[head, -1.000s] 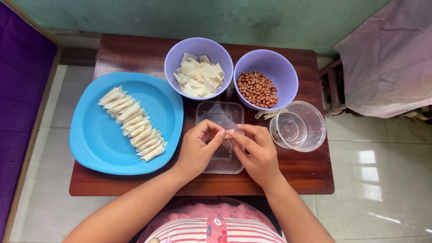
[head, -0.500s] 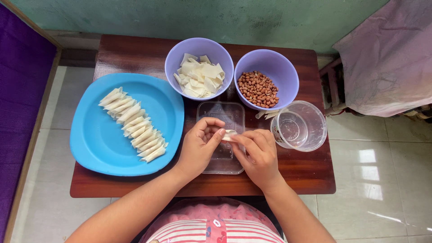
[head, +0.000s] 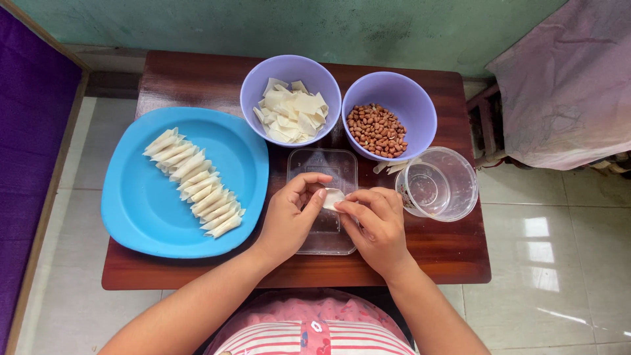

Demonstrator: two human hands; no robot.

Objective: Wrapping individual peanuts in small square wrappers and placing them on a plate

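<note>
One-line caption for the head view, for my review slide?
Both hands pinch a small white wrapper over a clear tray.

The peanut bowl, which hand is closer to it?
Right. The right hand sits just below the peanut bowl, toward the person. The left hand is farther off, below the bowl and to its left.

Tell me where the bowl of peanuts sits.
In the head view the bowl of peanuts is at the table's far right, beside the bowl of wrappers and just behind the clear round container.
</note>
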